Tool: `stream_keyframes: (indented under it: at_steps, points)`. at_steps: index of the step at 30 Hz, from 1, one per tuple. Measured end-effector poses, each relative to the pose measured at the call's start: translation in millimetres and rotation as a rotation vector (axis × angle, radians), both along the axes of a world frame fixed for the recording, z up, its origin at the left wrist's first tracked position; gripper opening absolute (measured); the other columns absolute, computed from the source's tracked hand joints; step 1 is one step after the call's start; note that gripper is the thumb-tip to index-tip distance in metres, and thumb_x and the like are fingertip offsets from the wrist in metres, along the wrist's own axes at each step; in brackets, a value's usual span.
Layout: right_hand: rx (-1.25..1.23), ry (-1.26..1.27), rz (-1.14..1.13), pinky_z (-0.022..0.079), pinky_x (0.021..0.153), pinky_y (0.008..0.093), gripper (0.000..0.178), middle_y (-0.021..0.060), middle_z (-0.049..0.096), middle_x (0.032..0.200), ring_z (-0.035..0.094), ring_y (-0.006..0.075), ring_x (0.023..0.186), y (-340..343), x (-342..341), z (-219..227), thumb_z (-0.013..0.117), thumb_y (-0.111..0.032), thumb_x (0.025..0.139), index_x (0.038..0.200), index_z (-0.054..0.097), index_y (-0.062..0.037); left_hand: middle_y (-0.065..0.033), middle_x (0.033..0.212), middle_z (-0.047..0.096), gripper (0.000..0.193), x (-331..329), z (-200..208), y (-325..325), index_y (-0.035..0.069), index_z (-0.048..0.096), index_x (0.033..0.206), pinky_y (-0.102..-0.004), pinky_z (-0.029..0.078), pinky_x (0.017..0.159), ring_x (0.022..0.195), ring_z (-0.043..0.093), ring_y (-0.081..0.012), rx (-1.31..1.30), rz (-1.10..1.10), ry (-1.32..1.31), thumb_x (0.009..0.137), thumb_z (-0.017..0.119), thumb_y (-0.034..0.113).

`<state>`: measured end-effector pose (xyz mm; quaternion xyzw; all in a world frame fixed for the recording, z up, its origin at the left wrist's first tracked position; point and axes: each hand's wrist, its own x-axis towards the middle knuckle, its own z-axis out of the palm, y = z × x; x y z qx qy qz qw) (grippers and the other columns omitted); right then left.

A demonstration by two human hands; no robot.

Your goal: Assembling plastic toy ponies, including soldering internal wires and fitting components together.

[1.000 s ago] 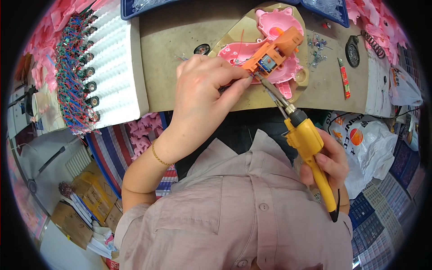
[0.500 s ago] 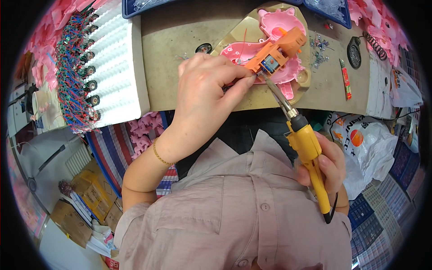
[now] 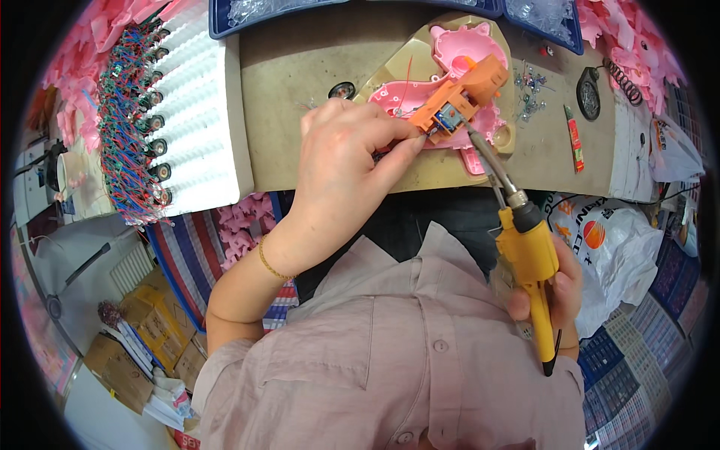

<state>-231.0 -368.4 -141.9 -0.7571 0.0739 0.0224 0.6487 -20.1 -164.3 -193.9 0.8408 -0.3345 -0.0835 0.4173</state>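
In the head view, taking the long orange plastic housing (image 3: 484, 79) as the clock's centre, it lies across an open pink plastic shell (image 3: 459, 46), which rests in a tan moulded holder (image 3: 405, 63) near the table's front edge. The bare left hand (image 3: 349, 154) comes in from 8 o'clock, thumb and forefinger pinched almost together at the housing's near end; whether anything thin sits between them is hidden. At 5 o'clock the bare right hand (image 3: 566, 281) has its fingers closed round the handle of a yellow soldering iron with a black collar (image 3: 529, 251), its metal tip just beside the small blue-grey part (image 3: 450, 116) inside the housing; contact cannot be told.

A slip of the iron could scorch the orange plastic or pink rim, or burn the left fingertips, since all are crowded together. A nudge might also snag the thin red wire (image 3: 408, 81) standing up at 10 o'clock.

The table (image 3: 292, 67) ends close by at 6 o'clock, with the iron's handle out beyond that edge. Bare surface opens at 9 o'clock, past a round black speaker (image 3: 342, 90); at 3 o'clock, scattered small metallic components (image 3: 531, 94) crowd the holder, while blue plastic trays (image 3: 277, 10) bound 12 o'clock.
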Motion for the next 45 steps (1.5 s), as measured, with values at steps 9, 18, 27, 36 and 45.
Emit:
stream_keyframes:
  at_steps: [9,18,27,36,45]
  points:
    - [-0.625,-0.675,0.041,0.056,0.079,0.0422,0.056,0.0417,0.050,0.112,0.063,0.0422,0.095,-6.5,18.4,-21.0,0.065,-0.021,0.089,0.128,0.032,0.0007,-0.0005,0.071,0.059,0.008,-3.4,6.8,-1.0,0.011,0.070,0.081,-0.0362,0.036,0.078,0.080,0.053,-0.0205,0.056,0.020,-0.051,0.076,0.071,0.017]
    - [-0.475,-0.570,-0.056,0.052,0.085,0.0430,0.063,0.0382,0.047,0.122,0.061,0.0396,0.103,-14.2,14.6,-21.0,0.065,-0.019,0.088,0.139,0.028,-0.0090,-0.0020,0.073,0.059,0.012,-3.3,10.1,-0.6,0.008,0.066,0.090,-0.0368,0.037,0.079,0.072,0.054,-0.0194,-0.145,0.063,-0.089,0.080,0.069,0.013]
    - [-0.290,-0.533,-0.045,0.051,0.085,0.0427,0.067,0.0386,0.044,0.127,0.059,0.0390,0.107,-17.6,19.2,-22.4,0.067,-0.017,0.087,0.142,0.029,-0.0137,-0.0006,0.071,0.060,0.005,0.4,19.6,-11.8,0.011,0.066,0.081,-0.0339,0.034,0.078,0.071,0.054,-0.0197,-0.048,0.060,-0.150,0.080,0.068,0.015]
    - [-0.315,-0.577,-0.003,0.055,0.075,0.0379,0.055,0.0392,0.052,0.115,0.065,0.0383,0.093,-12.8,31.5,-16.7,0.068,-0.023,0.088,0.128,0.037,-0.0021,0.0004,0.070,0.060,0.005,0.3,21.1,-12.2,0.011,0.065,0.077,-0.0336,0.035,0.078,0.071,0.056,-0.0188,-0.011,0.021,-0.113,0.078,0.069,0.015]
    - [-0.227,-0.504,0.005,0.054,0.080,0.0391,0.050,0.0381,0.051,0.117,0.063,0.0377,0.098,-11.0,35.9,-16.2,0.071,-0.021,0.085,0.122,0.041,-0.0040,-0.0001,0.068,0.060,0.007,2.9,24.4,-12.3,0.010,0.064,0.075,-0.0332,0.035,0.077,0.070,0.056,-0.0195,0.009,0.006,-0.073,0.077,0.069,0.015]
